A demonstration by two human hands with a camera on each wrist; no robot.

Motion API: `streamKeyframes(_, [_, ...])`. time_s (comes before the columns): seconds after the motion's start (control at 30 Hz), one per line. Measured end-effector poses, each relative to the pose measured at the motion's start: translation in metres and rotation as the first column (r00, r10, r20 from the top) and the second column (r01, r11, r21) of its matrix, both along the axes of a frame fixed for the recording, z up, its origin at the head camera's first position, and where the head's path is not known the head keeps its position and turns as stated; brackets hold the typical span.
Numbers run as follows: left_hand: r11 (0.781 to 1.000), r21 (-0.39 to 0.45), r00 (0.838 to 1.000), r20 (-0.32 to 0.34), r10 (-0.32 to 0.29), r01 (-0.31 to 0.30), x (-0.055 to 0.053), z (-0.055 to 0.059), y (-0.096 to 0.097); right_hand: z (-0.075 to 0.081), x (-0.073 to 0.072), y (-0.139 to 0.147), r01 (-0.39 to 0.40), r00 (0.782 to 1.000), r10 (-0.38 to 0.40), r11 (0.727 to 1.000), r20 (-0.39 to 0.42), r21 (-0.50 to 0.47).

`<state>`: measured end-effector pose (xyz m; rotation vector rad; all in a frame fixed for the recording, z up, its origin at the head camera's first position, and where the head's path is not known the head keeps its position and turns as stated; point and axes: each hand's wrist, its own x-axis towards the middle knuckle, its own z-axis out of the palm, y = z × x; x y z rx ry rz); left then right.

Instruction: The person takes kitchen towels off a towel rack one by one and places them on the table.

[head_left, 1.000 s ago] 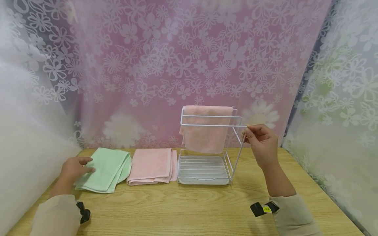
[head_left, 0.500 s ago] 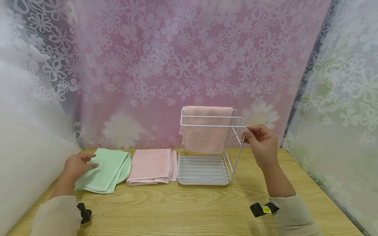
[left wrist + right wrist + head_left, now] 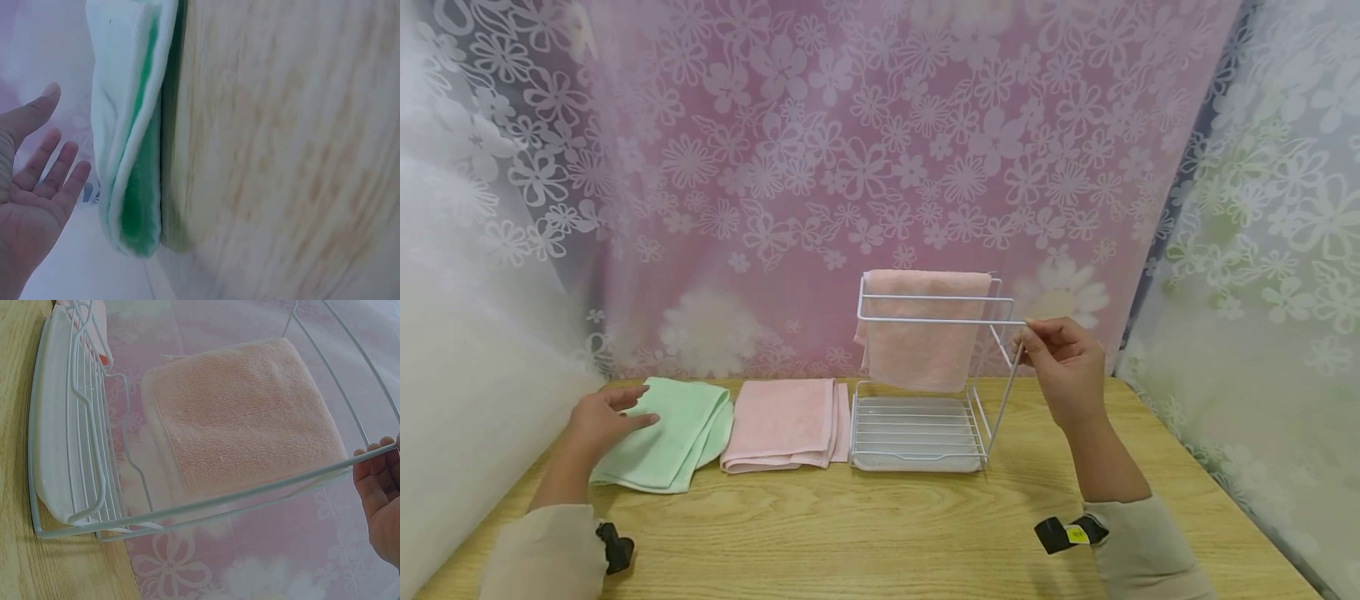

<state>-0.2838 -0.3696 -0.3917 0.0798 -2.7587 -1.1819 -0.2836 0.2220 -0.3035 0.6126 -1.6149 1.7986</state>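
Observation:
A folded green towel (image 3: 666,433) lies at the table's left, with a folded pink towel (image 3: 786,421) beside it. My left hand (image 3: 625,412) is at the green towel's left edge, fingers straight. In the left wrist view the palm (image 3: 37,187) is spread, with a gap to the green towel (image 3: 134,137). A white wire rack (image 3: 925,321) stands right of the pink towel, and another pink towel (image 3: 917,342) hangs over its rear bar. My right hand (image 3: 1030,333) pinches the right end of the rack's front top bar. The right wrist view shows its fingertips (image 3: 378,481) curled on the bar of the rack (image 3: 81,456), and the hung towel (image 3: 244,412).
The wooden table (image 3: 880,533) has bare room in front of the towels and rack. Flowered curtains (image 3: 850,167) close in the back and both sides. The rack's base tray (image 3: 917,429) holds nothing.
My left hand has shifted a little right and forward along the green towel's edge. The right hand and rack have stayed still.

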Motion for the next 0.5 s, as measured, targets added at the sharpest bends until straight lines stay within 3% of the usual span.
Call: streamKeyframes(0.5, [0.998,0.051,0.991,-0.134,-0.017,0.024,0.002,-0.002,0.011,0.000,0.000,0.000,-0.041,0.999,0.040,0.999,-0.029,-0.016])
